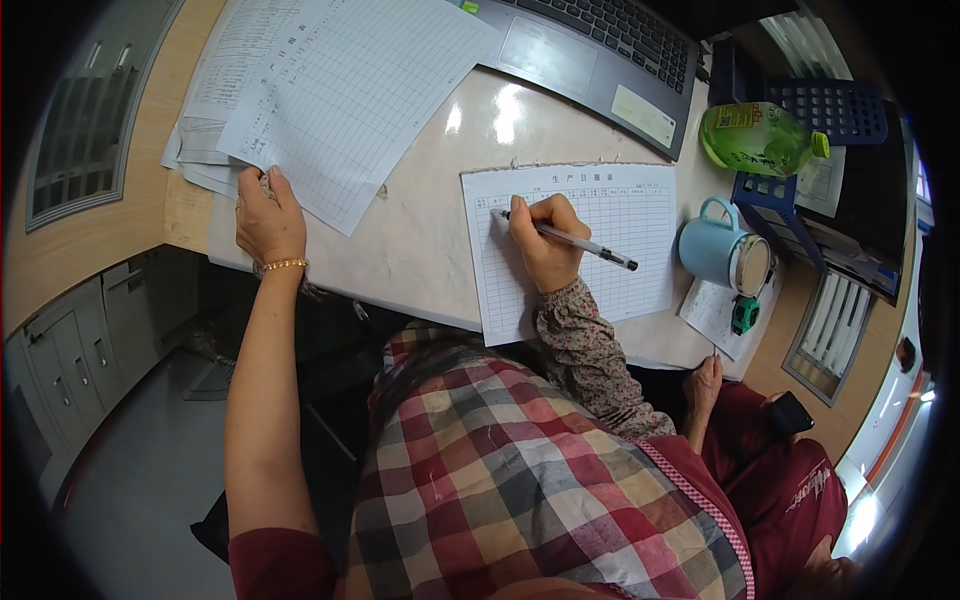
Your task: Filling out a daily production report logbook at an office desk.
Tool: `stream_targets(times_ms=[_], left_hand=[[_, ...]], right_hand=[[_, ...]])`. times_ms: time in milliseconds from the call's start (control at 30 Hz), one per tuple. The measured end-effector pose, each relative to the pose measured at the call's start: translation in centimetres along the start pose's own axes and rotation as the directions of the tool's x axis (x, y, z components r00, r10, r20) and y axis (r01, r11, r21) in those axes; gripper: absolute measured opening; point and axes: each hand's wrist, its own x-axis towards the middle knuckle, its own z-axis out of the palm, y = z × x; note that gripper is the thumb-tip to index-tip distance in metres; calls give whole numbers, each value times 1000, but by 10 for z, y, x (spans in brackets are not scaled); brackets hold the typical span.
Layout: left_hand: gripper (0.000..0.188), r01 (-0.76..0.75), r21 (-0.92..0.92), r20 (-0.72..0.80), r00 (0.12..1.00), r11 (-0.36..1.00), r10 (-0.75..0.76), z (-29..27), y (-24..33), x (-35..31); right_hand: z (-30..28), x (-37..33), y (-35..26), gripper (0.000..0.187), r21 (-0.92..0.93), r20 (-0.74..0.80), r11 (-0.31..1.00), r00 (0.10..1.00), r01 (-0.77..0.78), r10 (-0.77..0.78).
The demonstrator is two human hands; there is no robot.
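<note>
My left hand pinches the lower left edge of a filled-in form sheet, which lies over a stack of papers at the desk's left. Around that wrist is a gold bracelet. My right hand, in a floral sleeve, grips a pen with a clear barrel and black end. Its tip rests at the upper left of a printed table form, where handwriting cannot be made out. The form lies on the pale desk top before me.
An open laptop sits at the far side. To the right are a green bottle lying on its side, a light blue mug, a green tape measure and blue baskets. Another person's hand is by the desk's right edge.
</note>
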Motion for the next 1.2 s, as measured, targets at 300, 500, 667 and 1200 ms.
stream_targets(times_ms=[300,500,667,1200], left_hand=[[24,-2,12,-8,1000,1000,2,10,-9,0],[24,-10,8,-8,1000,1000,10,13,-13,0],[24,-8,12,-10,1000,1000,9,16,-13,0],[25,-17,-8,-11,1000,1000,17,22,-17,-3]], right_hand=[[8,-2,8,28,34,-21,999,999,-41,42],[12,-3,18,28,-47,2,998,999,39,-39],[14,-2,17,28,-18,-22,999,999,30,-31],[15,-6,24,28,10,-17,1000,1000,-25,26]])
